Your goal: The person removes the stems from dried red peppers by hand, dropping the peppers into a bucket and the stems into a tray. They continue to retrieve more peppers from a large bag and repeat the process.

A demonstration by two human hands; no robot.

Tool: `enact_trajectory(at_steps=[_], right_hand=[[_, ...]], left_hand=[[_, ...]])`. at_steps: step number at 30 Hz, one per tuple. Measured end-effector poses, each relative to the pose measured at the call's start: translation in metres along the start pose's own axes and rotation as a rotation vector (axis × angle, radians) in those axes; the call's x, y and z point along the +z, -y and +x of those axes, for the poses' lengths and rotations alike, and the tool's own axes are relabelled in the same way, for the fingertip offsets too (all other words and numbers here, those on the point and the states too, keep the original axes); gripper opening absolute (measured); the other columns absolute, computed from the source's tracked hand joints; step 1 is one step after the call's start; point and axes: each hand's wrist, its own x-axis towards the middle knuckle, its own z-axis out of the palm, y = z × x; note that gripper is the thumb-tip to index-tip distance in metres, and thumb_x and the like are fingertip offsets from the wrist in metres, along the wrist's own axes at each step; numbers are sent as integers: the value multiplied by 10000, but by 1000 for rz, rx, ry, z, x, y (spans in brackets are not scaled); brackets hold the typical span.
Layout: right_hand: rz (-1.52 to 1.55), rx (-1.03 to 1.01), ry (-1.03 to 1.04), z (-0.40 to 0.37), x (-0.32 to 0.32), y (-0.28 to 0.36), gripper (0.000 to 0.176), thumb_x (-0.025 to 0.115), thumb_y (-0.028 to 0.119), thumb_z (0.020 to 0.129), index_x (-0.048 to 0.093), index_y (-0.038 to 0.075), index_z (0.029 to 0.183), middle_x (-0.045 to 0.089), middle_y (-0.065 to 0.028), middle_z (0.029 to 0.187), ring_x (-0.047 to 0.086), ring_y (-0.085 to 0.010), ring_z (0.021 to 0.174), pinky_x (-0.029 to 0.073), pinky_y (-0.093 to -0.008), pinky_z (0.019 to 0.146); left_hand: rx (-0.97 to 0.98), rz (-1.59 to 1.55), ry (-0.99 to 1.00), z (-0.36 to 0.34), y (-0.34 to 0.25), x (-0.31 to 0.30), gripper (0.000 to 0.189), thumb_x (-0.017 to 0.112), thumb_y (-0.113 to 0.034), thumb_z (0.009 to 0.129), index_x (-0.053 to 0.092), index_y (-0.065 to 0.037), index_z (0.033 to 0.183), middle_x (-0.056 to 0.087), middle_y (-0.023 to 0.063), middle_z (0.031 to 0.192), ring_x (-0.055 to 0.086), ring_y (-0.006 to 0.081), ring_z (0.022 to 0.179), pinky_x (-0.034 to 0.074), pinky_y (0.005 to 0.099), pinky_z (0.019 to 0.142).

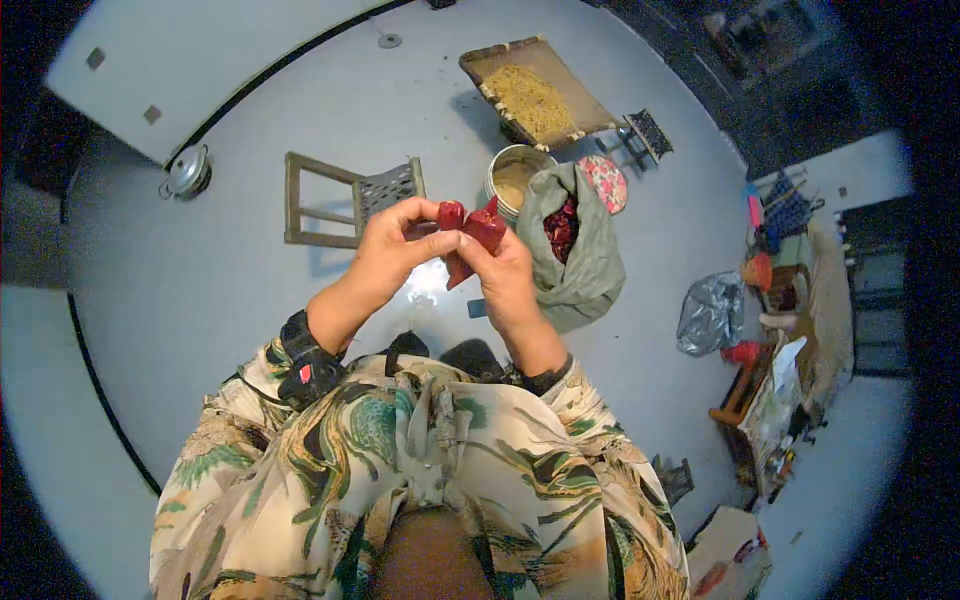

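Note:
In front of my chest, both hands hold deep red, wrinkled pieces that look like dried chili. My left hand (395, 245) pinches one red chili piece (451, 213) between thumb and fingers. In my right hand (508, 285) is a wider, split-looking chili piece (486, 229), with a pointed end hanging below the thumbs. The two thumbs meet between the pieces. Just beyond my right hand stands an open green-grey sack (590, 270) with dark red dried chilies (562, 230) inside. A white bucket (497, 185) with pale brown contents is beside the sack.
A low wooden chair (325, 215) is on the left. Ahead, a large woven tray (585, 95) carries yellow bits, near a small dark stool (645, 138). A round floral cushion (603, 185) adjoins the sack. A metal pot (187, 172) sits far left; a plastic bag (711, 312) lies right.

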Motion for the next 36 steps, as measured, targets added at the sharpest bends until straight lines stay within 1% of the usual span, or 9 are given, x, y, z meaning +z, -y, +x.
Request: enact_trajectory(at_steps=[7, 13, 14, 15, 17, 21, 23, 31, 36], right_hand=[[65, 109, -13, 107, -40, -2, 353, 618, 105, 833, 551, 1, 1164, 628, -30, 978, 585, -107, 840, 472, -258, 770], [158, 6, 28, 202, -68, -8, 218, 609, 96, 846, 565, 10, 1042, 617, -18, 931, 572, -95, 831, 462, -251, 764], [145, 7, 17, 220, -77, -8, 217, 607, 95, 847, 562, 11, 1042, 615, -16, 920, 570, -94, 824, 461, -251, 759], [142, 5, 0, 284, -99, -8, 216, 606, 94, 849, 559, 13, 1043, 612, -13, 909, 568, -92, 817, 460, -250, 754], [173, 42, -15, 313, -123, 0, 225, 633, 132, 831, 560, 26, 1015, 605, -11, 875, 564, -92, 780, 459, -247, 728], [186, 150, -55, 359, -181, 2, 267, 660, 176, 810, 557, 40, 1015, 612, -17, 886, 581, -110, 777, 473, -258, 711], [222, 232, -113, 366, -198, 10, 246, 632, 166, 836, 546, 54, 1037, 614, -18, 918, 590, -112, 805, 476, -262, 724], [425, 150, -403, 433, -290, 1, 264, 677, 151, 783, 555, 56, 997, 600, -6, 861, 584, -140, 756, 481, -281, 703], [305, -48, -647, 443, -337, -9, 281, 702, 144, 759, 575, 51, 992, 618, -10, 874, 595, -141, 784, 479, -270, 741]], left_hand=[[-76, 72, -20, 118, 30, -28, 160, 605, -118, 848, 618, 4, 951, 614, -3, 853, 526, 64, 773, 427, 224, 727], [-44, 180, -52, 199, 27, -44, 167, 628, -127, 836, 607, -7, 950, 605, -7, 882, 527, 59, 793, 433, 228, 755], [-66, 187, -84, 217, 25, -42, 142, 632, -120, 833, 613, -15, 926, 602, -10, 860, 521, 59, 784, 427, 227, 751], [-88, 252, -87, 282, 39, -56, 132, 629, -115, 834, 614, -14, 917, 601, -10, 853, 518, 58, 780, 423, 225, 745], [-150, 361, -90, 321, 56, -59, 113, 623, -107, 837, 615, -12, 898, 598, -10, 839, 511, 57, 773, 417, 222, 733], [-130, 216, -78, 392, 85, -37, 74, 592, -70, 851, 613, -7, 884, 588, -19, 817, 492, 51, 748, 401, 212, 700], [-179, 207, -27, 416, 95, -28, 59, 592, -78, 853, 600, -22, 872, 579, -30, 802, 490, 49, 738, 404, 210, 689], [-247, 220, 213, 549, 159, 8, 62, 624, -110, 839, 585, -64, 827, 569, -46, 794, 489, 47, 730, 402, 202, 685], [-312, 224, 435, 611, 193, 46, 88, 620, -57, 839, 600, -12, 912, 616, -10, 831, 532, 47, 741, 429, 203, 693]])
